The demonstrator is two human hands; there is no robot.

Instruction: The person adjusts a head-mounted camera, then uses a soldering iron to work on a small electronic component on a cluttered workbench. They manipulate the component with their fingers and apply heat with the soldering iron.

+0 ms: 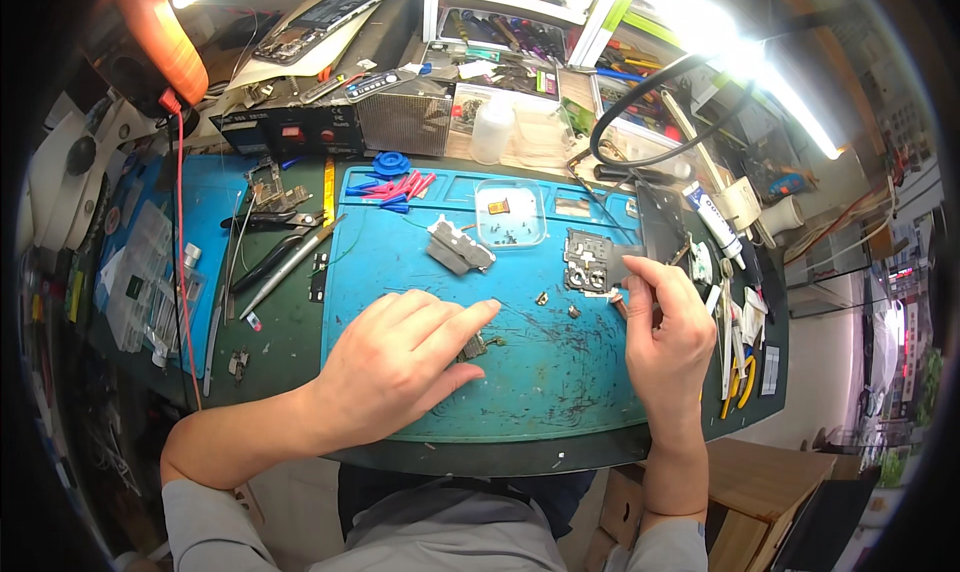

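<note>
My left hand (405, 357) is over the blue work mat (540, 392), thumb and index finger apart. Between those fingers, partly hidden by them, lies a small piece of circuit board (474, 348); I cannot tell whether they touch it. My right hand (670, 322) is closed in a pinch beside a flat black part with cutouts (588, 262). What its fingertips hold is too small to make out. Left of that part stand a clear plastic box (512, 234) with tiny screws and a gold-coloured piece, and a dark grey metal block (460, 247). Small metal bits (542, 298) are scattered nearby.
Pink and blue pointed pieces (400, 188) lie at the mat's back left, near a white bottle (492, 132). Tweezers (290, 272) rest on the left. Yellow-handled pliers (740, 384) and a white tube (715, 222) are on the right. A black cable loop (600, 122) hangs behind.
</note>
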